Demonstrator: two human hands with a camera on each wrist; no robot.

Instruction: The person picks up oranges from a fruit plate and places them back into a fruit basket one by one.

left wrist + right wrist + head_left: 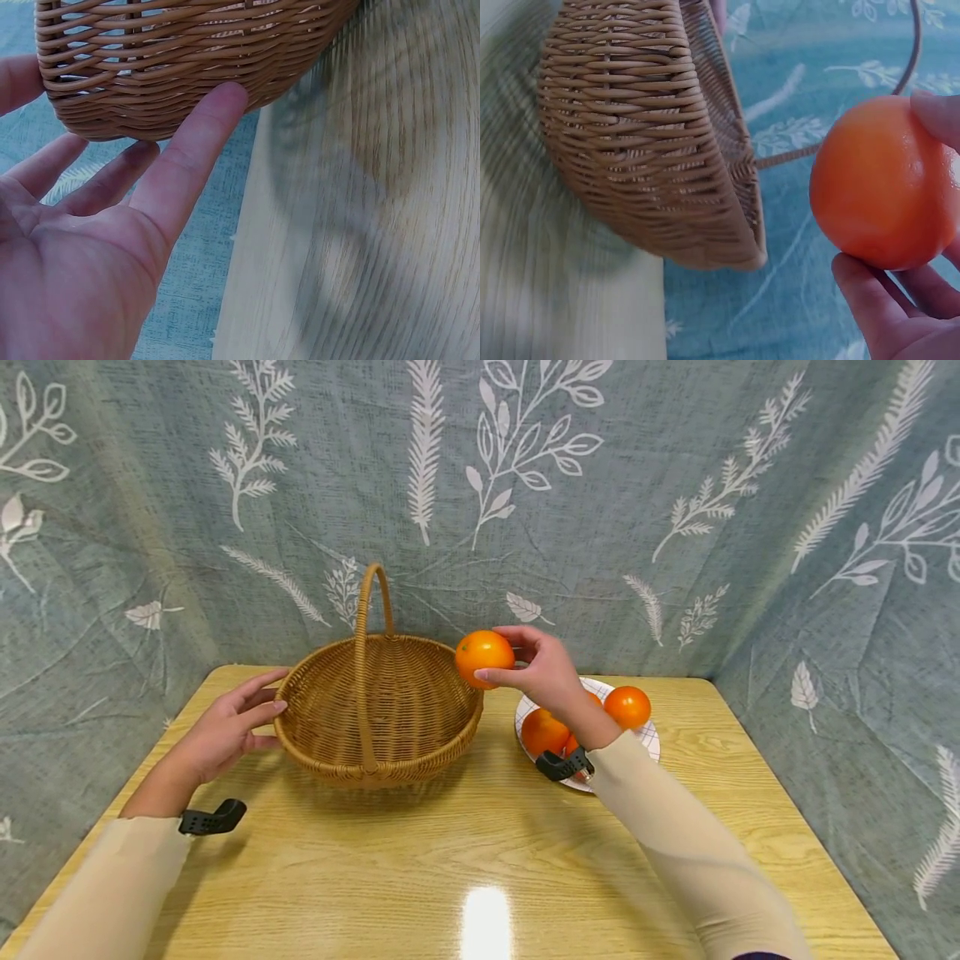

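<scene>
My right hand [542, 670] grips an orange [484, 658] between thumb and fingers, just beyond the right rim of a wicker basket [420, 768]. In the right wrist view the held orange [885, 184] is apart from the basket wall [630, 135]. At the basket's left end my left hand [225, 727] touches the rim with outstretched fingers and thumb. From the left wrist view, the left thumb [191, 142] lies against the outer weave [202, 82]. Several more oranges [628, 707] sit on a plate [651, 748], partly hidden beneath my right forearm.
A tall arched handle [362, 677] rises across the basket's middle. Both rest on a wooden table [375, 877], with patterned curtain fabric [465, 568] hanging behind and at the sides. Black bands [213, 818] circle both wrists.
</scene>
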